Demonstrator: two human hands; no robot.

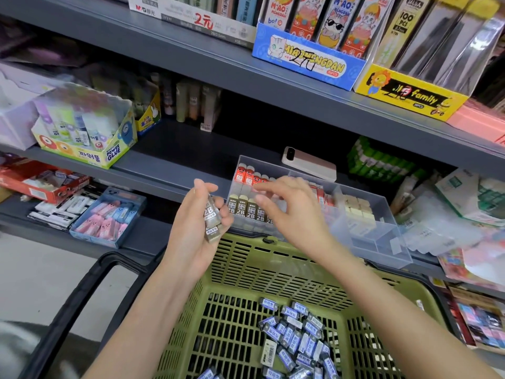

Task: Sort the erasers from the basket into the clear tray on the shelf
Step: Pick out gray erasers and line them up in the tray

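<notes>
My left hand (195,222) is shut on a small stack of brown 2B erasers (212,217), held upright just left of the clear tray (382,236) on the shelf. My right hand (289,206) hovers over the tray's front left compartment with fingers spread and nothing in them. That compartment holds a row of brown 2B erasers (247,210); behind it stands a row of red erasers (247,175), and pale erasers (358,210) fill a middle compartment. Below, the green basket (246,269) holds several blue-sleeved erasers (295,335).
A pink phone (308,162) lies on the shelf behind the tray. A glue-stick box (82,127) stands at the left, a blue box of pink erasers (109,217) lower left. Green packs (379,160) and loose packets crowd the right. The basket's black handle (82,291) hangs left.
</notes>
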